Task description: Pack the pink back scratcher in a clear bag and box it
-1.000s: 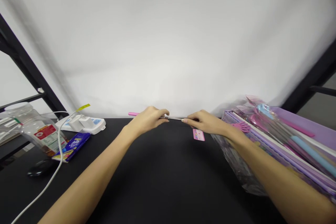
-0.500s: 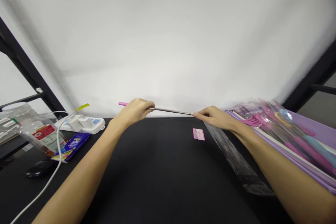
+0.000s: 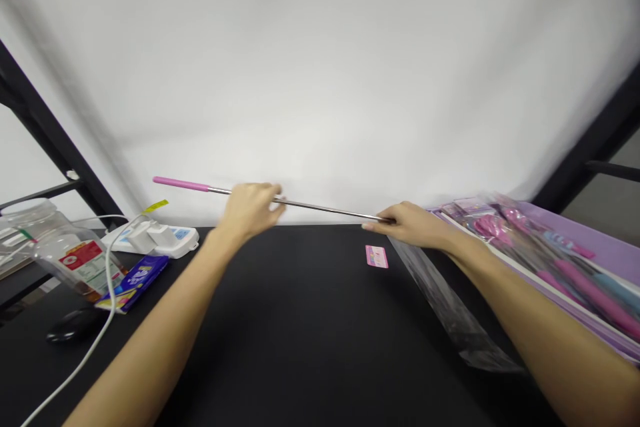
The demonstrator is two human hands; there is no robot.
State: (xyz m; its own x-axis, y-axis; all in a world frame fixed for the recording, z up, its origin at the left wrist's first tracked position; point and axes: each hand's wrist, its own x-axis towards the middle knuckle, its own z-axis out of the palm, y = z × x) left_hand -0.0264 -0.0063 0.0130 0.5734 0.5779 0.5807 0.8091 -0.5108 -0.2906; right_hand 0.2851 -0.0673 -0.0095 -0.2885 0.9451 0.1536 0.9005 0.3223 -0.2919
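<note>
A thin metal rod with a pink handle (image 3: 181,184) stretches across in front of me, above the back edge of the black table, sloping slightly down to the right. My left hand (image 3: 253,208) is loosely curled around the rod's middle, its thumb and fingertips a little apart. Part of the rod is hidden behind that hand. At the far right end, my right hand (image 3: 407,223) pinches the rod, covering its tip. Below the rod a small pink card (image 3: 377,256) lies on the table. A clear plastic sleeve (image 3: 453,310) lies flat under my right forearm.
On the right stands a purple box (image 3: 590,230) with several bagged pink and blue handled items. At left are a white power strip (image 3: 183,240), a clear plastic jar (image 3: 75,250), a blue packet (image 3: 143,280), a black mouse (image 3: 75,325) and a white cable (image 3: 111,273). A white wall rises behind.
The pink handle has moved left, away from my left hand, and a longer stretch of metal rod shows. The left hand's fingers have loosened; my right hand has hardly moved.
</note>
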